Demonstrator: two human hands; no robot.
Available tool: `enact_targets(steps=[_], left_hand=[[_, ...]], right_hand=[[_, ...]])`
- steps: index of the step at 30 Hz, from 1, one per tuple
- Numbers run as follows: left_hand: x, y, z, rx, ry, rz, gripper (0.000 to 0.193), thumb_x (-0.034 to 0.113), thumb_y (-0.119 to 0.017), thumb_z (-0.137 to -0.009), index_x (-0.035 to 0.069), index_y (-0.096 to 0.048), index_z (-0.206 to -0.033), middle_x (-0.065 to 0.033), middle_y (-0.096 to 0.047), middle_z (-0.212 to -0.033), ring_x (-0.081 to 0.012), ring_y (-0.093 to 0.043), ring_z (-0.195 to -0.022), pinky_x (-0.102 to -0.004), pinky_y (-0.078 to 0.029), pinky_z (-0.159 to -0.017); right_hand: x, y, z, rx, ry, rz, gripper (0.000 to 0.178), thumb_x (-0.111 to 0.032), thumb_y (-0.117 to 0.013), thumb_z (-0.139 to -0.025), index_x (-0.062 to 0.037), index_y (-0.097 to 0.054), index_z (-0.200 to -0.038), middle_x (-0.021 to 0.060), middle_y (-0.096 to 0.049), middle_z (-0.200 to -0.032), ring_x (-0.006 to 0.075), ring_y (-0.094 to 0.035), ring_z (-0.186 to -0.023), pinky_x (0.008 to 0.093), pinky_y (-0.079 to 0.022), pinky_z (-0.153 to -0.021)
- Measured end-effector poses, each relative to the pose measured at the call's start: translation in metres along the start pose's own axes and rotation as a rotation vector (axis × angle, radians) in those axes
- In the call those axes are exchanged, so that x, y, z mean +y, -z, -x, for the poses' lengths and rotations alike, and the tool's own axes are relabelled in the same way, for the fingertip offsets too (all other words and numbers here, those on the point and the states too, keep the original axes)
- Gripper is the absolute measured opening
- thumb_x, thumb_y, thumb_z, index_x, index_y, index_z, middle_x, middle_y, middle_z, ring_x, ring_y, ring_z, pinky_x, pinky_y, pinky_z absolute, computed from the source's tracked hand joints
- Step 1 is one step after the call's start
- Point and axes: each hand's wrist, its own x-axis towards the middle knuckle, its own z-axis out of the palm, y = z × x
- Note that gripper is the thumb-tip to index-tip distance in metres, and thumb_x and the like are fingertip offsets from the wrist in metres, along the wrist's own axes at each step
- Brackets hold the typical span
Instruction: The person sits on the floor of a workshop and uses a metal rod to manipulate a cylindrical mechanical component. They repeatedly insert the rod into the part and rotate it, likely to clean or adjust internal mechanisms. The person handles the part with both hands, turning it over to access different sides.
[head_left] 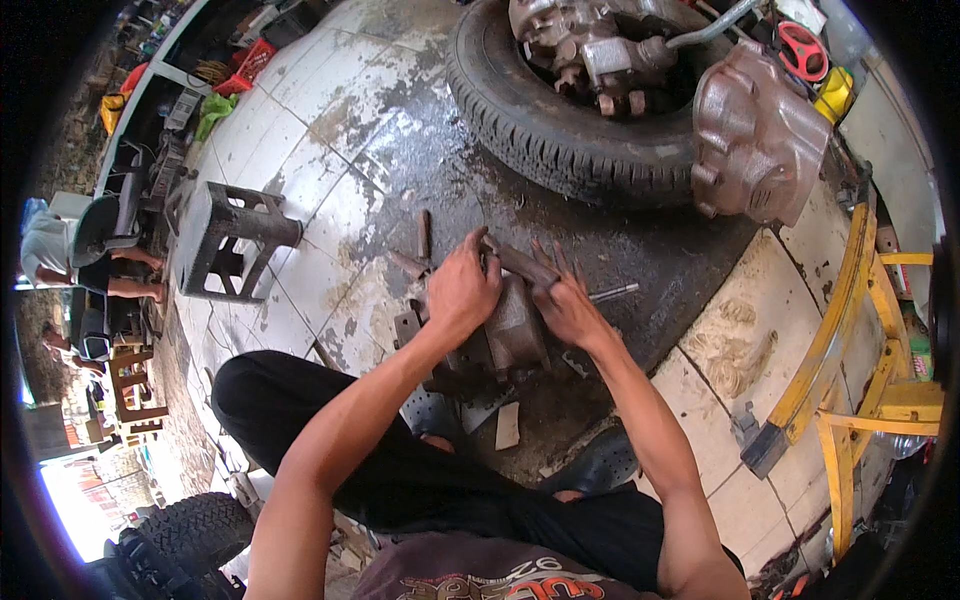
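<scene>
A dark, bar-shaped tool (520,262) spans my two hands above a greasy metal casting (515,335) on the floor between my feet. My left hand (466,292) is closed round the bar's left end. At the other end, my right hand (568,305) grips the bar near the thumb, with several fingers stretched out beyond it. What exactly the bar is, I cannot make out. A wooden handle (424,233) and a second handle (407,263) lie just past my left hand. Right of my right hand is a thin metal rod (613,292).
A tire (580,165) lies ahead, with a gearbox-like assembly (615,60) inside it. A large metal housing (760,135) leans at its right. A dark plastic stool (235,245) stands left, a yellow metal stand (850,330) right. A pale fibre bundle (735,345) lies on the tiles.
</scene>
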Motion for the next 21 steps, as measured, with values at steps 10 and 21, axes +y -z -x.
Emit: enact_targets(steps=[10,21], left_hand=[[-0.006,0.001,-0.003,0.01,0.053,0.065,0.041,0.028,-0.056,-0.097,0.006,-0.06,-0.131,-0.0225,-0.07,-0.116,-0.0404,-0.066,-0.109,-0.0493,-0.052,-0.093],[0.001,0.001,-0.005,-0.034,0.074,0.061,0.037,0.03,-0.058,-0.098,0.008,-0.062,-0.129,-0.0243,-0.071,-0.112,-0.0437,-0.066,-0.108,-0.0501,-0.051,-0.092]], right_hand=[[-0.008,0.022,0.023,0.042,-0.387,-0.307,0.048,-0.042,-0.055,-0.104,-0.0003,-0.068,-0.123,0.0222,-0.07,-0.094,0.0298,-0.068,-0.088,0.0414,-0.05,-0.083],[-0.014,0.009,0.0,0.371,-0.191,-0.892,0.029,-0.02,-0.059,-0.104,0.0007,-0.07,-0.122,0.0076,-0.073,-0.115,0.0175,-0.064,-0.087,0.0298,-0.051,-0.084]])
